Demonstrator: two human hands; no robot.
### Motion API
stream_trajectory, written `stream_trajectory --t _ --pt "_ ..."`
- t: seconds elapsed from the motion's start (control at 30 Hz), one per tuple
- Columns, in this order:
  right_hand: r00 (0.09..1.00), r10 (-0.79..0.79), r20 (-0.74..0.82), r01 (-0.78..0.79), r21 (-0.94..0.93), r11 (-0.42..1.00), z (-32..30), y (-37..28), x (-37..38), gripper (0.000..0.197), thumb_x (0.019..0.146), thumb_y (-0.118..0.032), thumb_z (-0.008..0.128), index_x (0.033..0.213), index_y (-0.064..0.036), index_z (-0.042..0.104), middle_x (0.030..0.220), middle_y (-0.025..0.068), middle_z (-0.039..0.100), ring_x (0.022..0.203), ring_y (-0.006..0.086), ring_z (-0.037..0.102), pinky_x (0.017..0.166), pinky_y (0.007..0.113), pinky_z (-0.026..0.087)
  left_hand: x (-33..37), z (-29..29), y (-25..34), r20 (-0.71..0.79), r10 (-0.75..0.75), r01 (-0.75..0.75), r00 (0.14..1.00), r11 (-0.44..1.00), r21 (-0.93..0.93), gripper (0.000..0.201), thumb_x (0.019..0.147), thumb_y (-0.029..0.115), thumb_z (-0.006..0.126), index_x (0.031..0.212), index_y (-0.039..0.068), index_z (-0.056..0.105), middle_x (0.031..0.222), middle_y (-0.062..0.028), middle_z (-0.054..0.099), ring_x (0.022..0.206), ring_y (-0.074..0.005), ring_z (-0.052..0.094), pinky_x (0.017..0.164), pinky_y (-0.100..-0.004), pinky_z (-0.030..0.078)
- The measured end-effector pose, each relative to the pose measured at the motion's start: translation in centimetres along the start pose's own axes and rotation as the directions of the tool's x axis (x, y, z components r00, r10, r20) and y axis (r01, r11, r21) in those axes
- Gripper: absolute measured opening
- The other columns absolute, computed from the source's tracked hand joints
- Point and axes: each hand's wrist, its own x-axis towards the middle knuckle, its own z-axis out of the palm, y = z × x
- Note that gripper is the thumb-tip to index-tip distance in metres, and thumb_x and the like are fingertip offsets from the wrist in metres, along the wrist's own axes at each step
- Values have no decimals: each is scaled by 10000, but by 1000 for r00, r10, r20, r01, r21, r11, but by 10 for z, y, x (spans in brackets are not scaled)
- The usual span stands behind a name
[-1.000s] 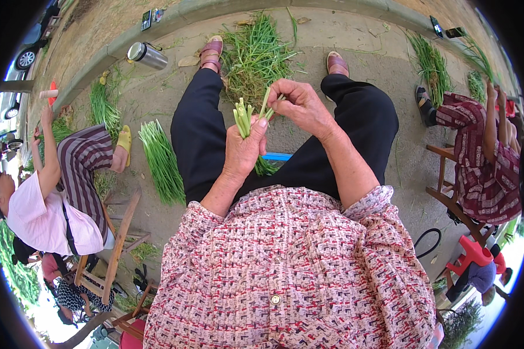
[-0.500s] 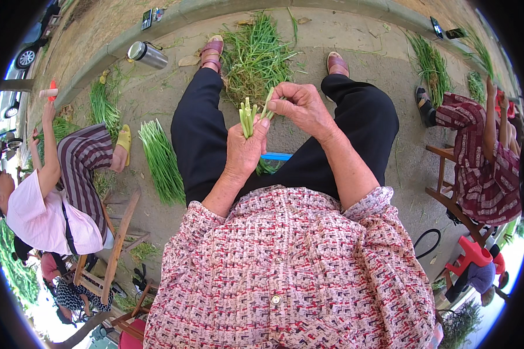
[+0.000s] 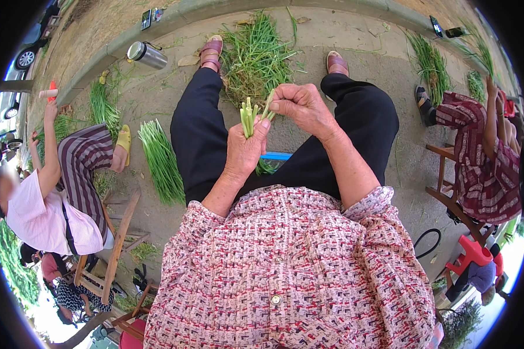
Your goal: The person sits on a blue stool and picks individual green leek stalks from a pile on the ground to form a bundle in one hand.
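In my left hand [image 3: 243, 150], closed fingers hold a small bunch of green stalks [image 3: 248, 118], their pale cut ends pointing up and away from me. My right hand [image 3: 304, 110] is just to the right, thumb and forefinger pinching a green stalk [image 3: 269, 107] close to the left thumb. Beyond both hands, between my feet, a loose pile of long green stalks [image 3: 258, 55] lies on the ground, with brown, withered bits at its near side. A neat sheaf of green stalks [image 3: 159, 163] rests left of my leg.
A steel flask [image 3: 148, 55] lies near the curb [image 3: 122, 49]. Below my hands, something blue [image 3: 276, 156] shows between my legs. People sit on either side with wooden chairs [image 3: 122, 241] and more greens [image 3: 432, 64]. A red plastic stool [image 3: 469, 256] stands at lower right.
My right hand shifts very slightly while still pinching the stalk; my left hand keeps its hold. The seated people's raised hands at both sides move a little.
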Motion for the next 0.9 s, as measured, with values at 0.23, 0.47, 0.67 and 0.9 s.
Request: stream_trajectory --t 0.23,0.47,0.67,0.9 --pt "1000 28 -1 -28 37 999 1 5 -1 71 823 -34 612 804 33 625 690 -9 578 664 57 511 604 231 434 -1 0 -1 6 -2 2 1000 1000 -4 288 931 260 573 971 -18 637 519 18 471 436 -59 431 430 -218 369" --pt "999 38 -8 -38 43 998 1 7 0 80 821 -43 594 791 27 621 686 -9 586 644 50 529 585 226 446 0 -1 -1 16 -10 10 1000 1000 -22 295 925 264 581 966 -23 640 518 16 468 435 -63 433 431 -220 376" --pt "997 68 -32 -64 97 993 3 4 -1 99 825 -56 581 785 24 624 696 0 603 646 61 543 604 231 457 1 -2 -5 26 -11 13 1000 996 -86 328 912 280 595 986 -36 640 518 10 469 436 -68 439 431 -220 382" --pt "989 124 -78 -110 162 981 -1 10 1 101 822 -89 592 794 0 633 747 -28 599 702 56 508 676 223 415 1 -4 -3 65 3 4 998 993 -119 363 912 305 590 1012 -41 639 514 8 457 440 -72 439 435 -221 388"
